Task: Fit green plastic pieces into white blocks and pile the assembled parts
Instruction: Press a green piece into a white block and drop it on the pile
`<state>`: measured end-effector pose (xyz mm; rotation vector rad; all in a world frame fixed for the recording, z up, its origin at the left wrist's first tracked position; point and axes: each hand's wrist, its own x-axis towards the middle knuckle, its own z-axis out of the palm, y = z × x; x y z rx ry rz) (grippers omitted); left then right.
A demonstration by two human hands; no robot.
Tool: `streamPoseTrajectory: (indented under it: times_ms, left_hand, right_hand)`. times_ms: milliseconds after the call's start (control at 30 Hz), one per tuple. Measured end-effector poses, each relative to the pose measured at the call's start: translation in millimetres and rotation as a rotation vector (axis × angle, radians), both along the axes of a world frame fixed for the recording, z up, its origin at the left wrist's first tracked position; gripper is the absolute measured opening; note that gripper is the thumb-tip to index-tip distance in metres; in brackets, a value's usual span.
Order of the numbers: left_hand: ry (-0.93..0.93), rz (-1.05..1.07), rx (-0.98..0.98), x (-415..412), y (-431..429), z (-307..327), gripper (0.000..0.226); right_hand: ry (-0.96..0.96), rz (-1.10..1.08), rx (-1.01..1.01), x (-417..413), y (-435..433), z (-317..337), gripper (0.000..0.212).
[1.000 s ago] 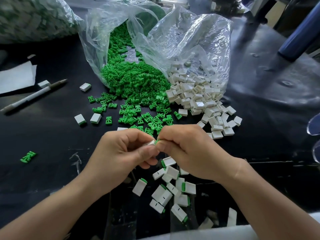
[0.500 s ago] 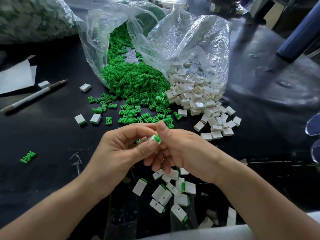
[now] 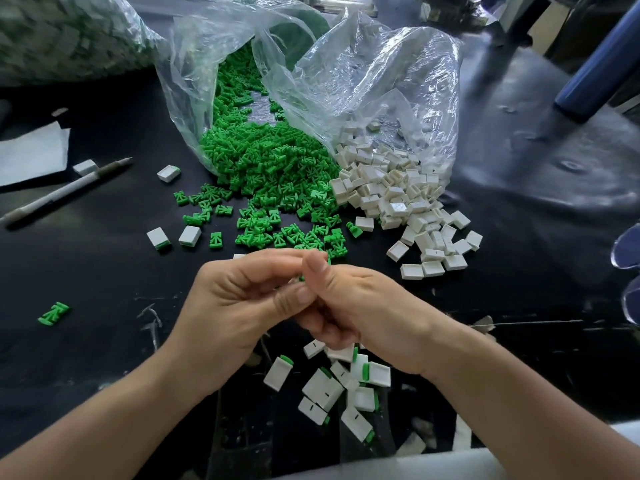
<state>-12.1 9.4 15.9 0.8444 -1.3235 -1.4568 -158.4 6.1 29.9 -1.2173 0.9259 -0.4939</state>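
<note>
My left hand and my right hand meet fingertip to fingertip above the black table. Between them they pinch a small white block with a green piece; only a green sliver shows past the fingers. Loose green pieces spill from a clear bag straight ahead. White blocks spill from a second clear bag to their right. Several assembled parts, white with green ends, lie in a loose pile under my wrists.
A pen and white paper lie at the left, with a full bag behind them. Stray assembled parts and a lone green piece sit left of my hands. A blue cylinder stands far right.
My hands have lifted slightly away from me. My right thumb has come up over the part, which now hides almost fully between the fingers.
</note>
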Motion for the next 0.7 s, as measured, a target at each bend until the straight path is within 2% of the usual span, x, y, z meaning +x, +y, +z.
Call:
streamPoseTrajectory:
  times_ms: [100, 167, 300, 467, 700]
  left_hand:
    - [-0.021, 0.032, -0.01, 1.1, 0.0, 0.2, 0.026]
    - [-0.019, 0.025, -0.003, 1.6, -0.3, 0.1, 0.027]
    - [0.002, 0.008, 0.016, -0.4, -0.2, 3.1, 0.031]
    - [-0.006, -0.038, 0.067, 3.1, -0.6, 3.6, 0.031]
    - [-0.023, -0.065, 0.12, 7.9, -2.2, 0.2, 0.036]
  right_hand:
    - [-0.051, -0.028, 0.006, 1.2, 1.9, 3.1, 0.051]
    - [-0.048, -0.034, -0.003, 2.2, 2.2, 4.0, 0.051]
    - [-0.026, -0.015, 0.001, 1.4, -1.4, 0.3, 0.068]
    - [-0.055, -0.017, 0.026, -1.0, -2.4, 0.8, 0.041]
    - [0.01, -0.002, -0.009, -2.7, -3.1, 3.6, 0.048]
